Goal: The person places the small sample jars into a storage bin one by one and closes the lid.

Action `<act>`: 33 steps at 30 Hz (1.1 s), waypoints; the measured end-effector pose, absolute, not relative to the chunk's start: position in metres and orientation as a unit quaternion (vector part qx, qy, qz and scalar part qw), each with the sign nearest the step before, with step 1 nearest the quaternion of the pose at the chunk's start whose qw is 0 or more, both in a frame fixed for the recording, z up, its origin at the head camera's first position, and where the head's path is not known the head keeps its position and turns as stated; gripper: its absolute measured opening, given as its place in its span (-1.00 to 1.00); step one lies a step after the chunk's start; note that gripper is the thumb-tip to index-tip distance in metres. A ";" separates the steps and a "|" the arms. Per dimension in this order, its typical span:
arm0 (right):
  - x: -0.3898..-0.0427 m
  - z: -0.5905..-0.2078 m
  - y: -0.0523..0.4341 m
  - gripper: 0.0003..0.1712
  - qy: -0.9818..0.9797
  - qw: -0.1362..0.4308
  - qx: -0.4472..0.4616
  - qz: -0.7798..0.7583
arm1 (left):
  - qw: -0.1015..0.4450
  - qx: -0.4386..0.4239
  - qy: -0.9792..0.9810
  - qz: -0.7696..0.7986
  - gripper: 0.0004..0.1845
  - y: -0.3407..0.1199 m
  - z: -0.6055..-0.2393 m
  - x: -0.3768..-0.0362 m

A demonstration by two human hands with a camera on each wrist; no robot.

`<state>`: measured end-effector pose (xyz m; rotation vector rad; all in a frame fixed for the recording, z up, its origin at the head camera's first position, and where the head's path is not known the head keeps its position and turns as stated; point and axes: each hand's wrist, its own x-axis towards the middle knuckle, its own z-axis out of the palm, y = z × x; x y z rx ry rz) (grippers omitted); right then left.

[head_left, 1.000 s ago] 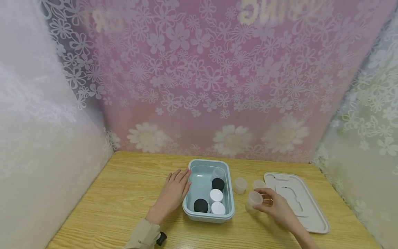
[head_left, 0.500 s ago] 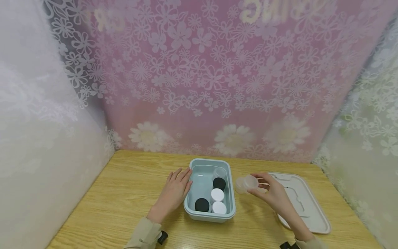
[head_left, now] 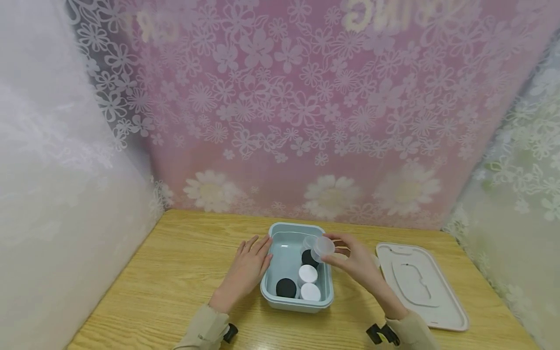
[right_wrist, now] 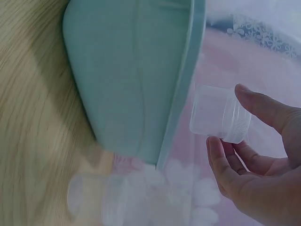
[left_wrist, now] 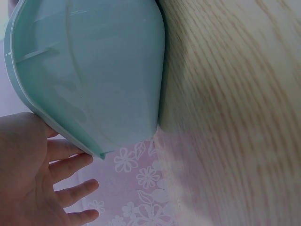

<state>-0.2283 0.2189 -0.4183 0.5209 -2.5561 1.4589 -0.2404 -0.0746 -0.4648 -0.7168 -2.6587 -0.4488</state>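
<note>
At the lower centre of the head view, the person's left hand (head_left: 247, 272) lies flat on the light wooden table (head_left: 175, 272), its straight fingers resting against the left wall of the pale blue rectangular plastic box (head_left: 269, 277); this grip is wide and holds nothing. Inside the box stand two black-lidded jars (head_left: 286, 287) and two white-lidded jars (head_left: 308, 274), with a clear lidless jar (head_left: 308, 241) at the far end. Just right of that, the right hand (head_left: 356, 262) pinches a small clear plastic jar (head_left: 324, 246) between thumb and fingertips, tilted on its side over the box's right rim; the right wrist view shows the same small clear plastic jar (right_wrist: 217, 119) hanging free of the rim, its threaded mouth toward the palm. Another clear jar (right_wrist: 94, 197) sits blurred on the table beside the box. At the lower right lies the flat pale lid (head_left: 420, 284). To do this well, the jar probably wants turning upright and lowering into the bare left half of the box, clear of the lidded jars, while the flat hand steadies the wall.
</note>
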 end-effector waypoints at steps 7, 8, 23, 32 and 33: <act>-0.245 -0.424 0.190 -0.39 -0.851 0.017 0.226 0.473 | 0.174 -0.250 -0.939 -0.162 -0.51 -0.074 -0.464 -0.240; -0.247 -0.425 0.188 -0.39 -0.851 0.010 0.241 0.467 | 0.175 -0.251 -0.938 -0.161 -0.51 -0.074 -0.463 -0.240; -0.274 -0.438 0.166 -0.43 -0.846 -0.051 0.354 0.395 | 0.172 -0.249 -0.941 -0.155 -0.50 -0.075 -0.465 -0.240; -0.280 -0.441 0.156 -0.42 -0.862 -0.086 0.399 0.301 | 0.173 -0.248 -0.941 -0.153 -0.51 -0.075 -0.465 -0.240; -0.280 -0.441 0.155 -0.42 -0.864 -0.088 0.400 0.292 | 0.173 -0.248 -0.941 -0.153 -0.51 -0.075 -0.465 -0.240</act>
